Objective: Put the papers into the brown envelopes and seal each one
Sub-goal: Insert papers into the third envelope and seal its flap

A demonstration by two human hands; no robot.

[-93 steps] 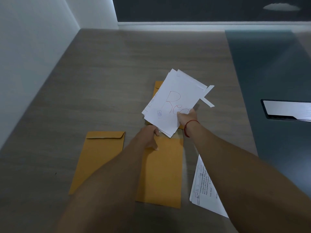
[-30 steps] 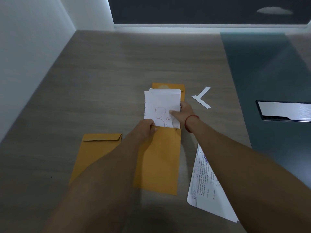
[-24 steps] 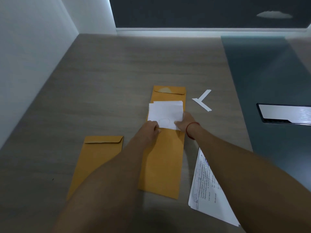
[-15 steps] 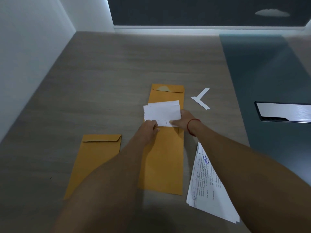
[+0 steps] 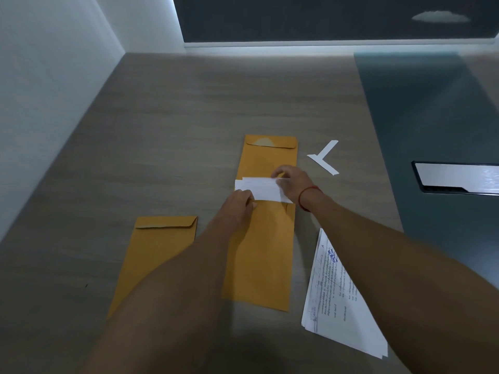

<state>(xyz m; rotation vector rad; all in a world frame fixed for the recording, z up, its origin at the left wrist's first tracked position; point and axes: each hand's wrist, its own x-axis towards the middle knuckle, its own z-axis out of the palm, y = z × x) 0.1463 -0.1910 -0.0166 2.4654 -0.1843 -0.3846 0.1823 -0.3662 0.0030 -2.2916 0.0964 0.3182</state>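
A brown envelope (image 5: 260, 263) lies lengthwise in the middle of the table, its mouth at the far end. A stack of white papers (image 5: 260, 188) is partly inside it, and only a short band sticks out. My left hand (image 5: 239, 205) pinches the envelope's mouth at the papers' near left corner. My right hand (image 5: 293, 182) has its fingers curled over the papers' far right edge. A second brown envelope (image 5: 270, 152) lies just beyond, flap folded down. A third brown envelope (image 5: 159, 255) lies to the left. Another stack of printed papers (image 5: 340, 306) lies to the right.
Two white paper strips (image 5: 324, 157) lie in a V shape right of the far envelope. A dark teal mat (image 5: 432, 117) covers the table's right side, with a flat silver device (image 5: 456, 178) on it. A white wall (image 5: 40, 103) runs along the left.
The white papers have slid further down into the middle envelope, so less of them shows. My right hand moved from their side edge to their far edge. My left hand stayed at the mouth.
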